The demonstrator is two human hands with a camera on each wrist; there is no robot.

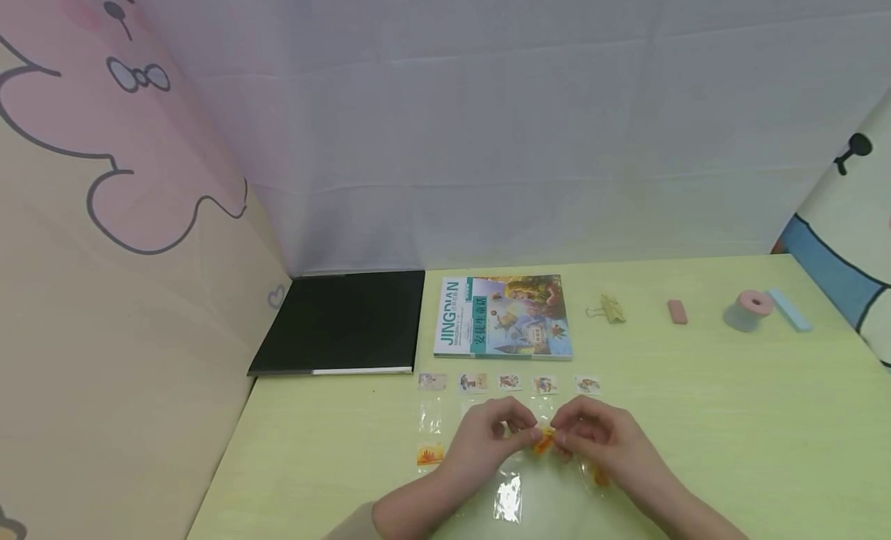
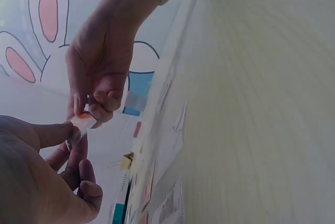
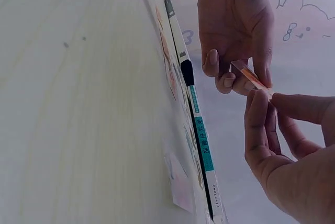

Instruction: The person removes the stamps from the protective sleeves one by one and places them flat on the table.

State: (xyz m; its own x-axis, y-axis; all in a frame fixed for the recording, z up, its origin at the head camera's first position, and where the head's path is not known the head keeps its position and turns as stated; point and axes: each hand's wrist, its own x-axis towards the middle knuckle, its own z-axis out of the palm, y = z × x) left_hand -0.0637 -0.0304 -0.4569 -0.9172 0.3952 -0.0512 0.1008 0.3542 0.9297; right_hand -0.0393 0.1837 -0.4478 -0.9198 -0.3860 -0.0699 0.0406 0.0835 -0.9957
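Over the near middle of the table, my left hand (image 1: 493, 435) and right hand (image 1: 604, 438) meet fingertip to fingertip. Between them they pinch a small orange stamp-like card (image 1: 544, 440), which looks to be in a clear sleeve (image 2: 84, 123). In the right wrist view the orange card (image 3: 253, 79) is tilted, with thumb and fingers of each hand at its ends. A second orange card (image 1: 429, 454) lies left of my left hand. Another orange piece (image 1: 599, 476) lies in clear film beneath my right hand, partly hidden.
Beyond my hands runs a row of several small picture cards (image 1: 510, 382). Clear sleeves (image 1: 508, 497) lie nearer me. Farther back are a black flat case (image 1: 341, 322), a book (image 1: 503, 317), a binder clip (image 1: 611, 309), a pink eraser (image 1: 677, 312), a spool (image 1: 747, 311) and a blue bar (image 1: 790, 310).
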